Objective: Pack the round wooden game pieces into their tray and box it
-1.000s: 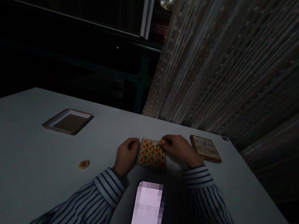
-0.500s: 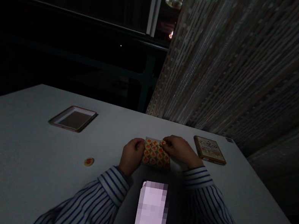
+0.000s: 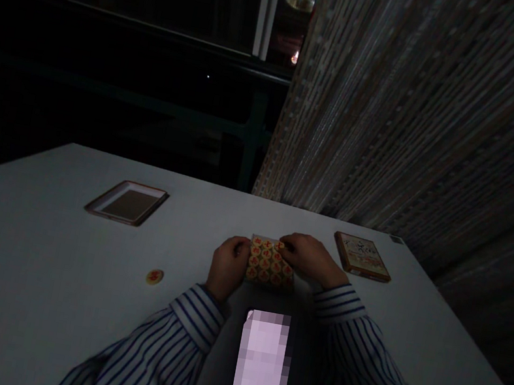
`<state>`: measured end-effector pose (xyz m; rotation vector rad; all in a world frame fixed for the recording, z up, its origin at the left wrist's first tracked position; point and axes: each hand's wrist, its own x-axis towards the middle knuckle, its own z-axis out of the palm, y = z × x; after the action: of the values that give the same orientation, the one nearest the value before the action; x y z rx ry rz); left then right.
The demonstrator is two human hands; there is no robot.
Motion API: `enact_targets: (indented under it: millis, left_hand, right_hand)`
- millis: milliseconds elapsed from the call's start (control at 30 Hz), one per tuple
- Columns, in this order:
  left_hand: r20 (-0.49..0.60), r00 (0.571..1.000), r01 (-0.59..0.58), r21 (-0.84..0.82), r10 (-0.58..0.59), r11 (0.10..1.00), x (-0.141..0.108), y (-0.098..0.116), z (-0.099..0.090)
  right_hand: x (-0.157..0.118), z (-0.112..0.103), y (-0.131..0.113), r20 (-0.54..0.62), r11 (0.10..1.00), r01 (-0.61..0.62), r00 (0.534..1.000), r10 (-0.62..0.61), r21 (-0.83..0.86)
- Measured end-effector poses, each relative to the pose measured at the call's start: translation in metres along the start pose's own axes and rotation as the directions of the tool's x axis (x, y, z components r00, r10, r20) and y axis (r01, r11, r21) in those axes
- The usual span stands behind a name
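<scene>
A small box of round Chinese chess pieces (image 3: 265,264) with red characters stands on the table in front of me, the pieces laid in rows. My left hand (image 3: 228,267) is closed at the box's left edge, its curled fingers against the side. Over the upper right corner, my right hand (image 3: 310,258) pinches a chess piece (image 3: 280,246) between thumb and fingers, at the end of the top row. Part of the right side of the box is hidden by that hand. One loose chess piece (image 3: 154,277) lies on the table to the left of my left sleeve.
An open shallow tray or lid (image 3: 128,203) rests at the left on the white table (image 3: 55,236). A flat decorated box (image 3: 362,257) lies at the right. A lit phone (image 3: 262,366), blurred out, is close to me between my forearms. A string curtain (image 3: 340,114) hangs behind the table.
The piece under my right fingers sits slightly lower into the top row's right end. Both hands stay almost where they were; the view has shifted a little.
</scene>
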<state>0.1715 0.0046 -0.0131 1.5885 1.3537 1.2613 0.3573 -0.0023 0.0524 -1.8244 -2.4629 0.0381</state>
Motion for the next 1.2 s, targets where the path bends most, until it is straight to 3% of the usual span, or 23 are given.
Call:
enact_targets:
  millis: [667,1200]
  left_hand:
    - [-0.001,1.0,0.003,-0.023,-0.004,1.0,0.0006,-0.0044,0.0011]
    - [-0.007,1.0,-0.004,0.013,0.004,1.0,0.0004,0.0004,-0.0004]
  right_hand:
    - [0.0005,-0.0052,-0.0031,0.057,0.999,-0.01,0.998,0.012,-0.034]
    - [0.0014,-0.0036,-0.0007,0.043,0.997,0.055,0.998,-0.052,-0.063]
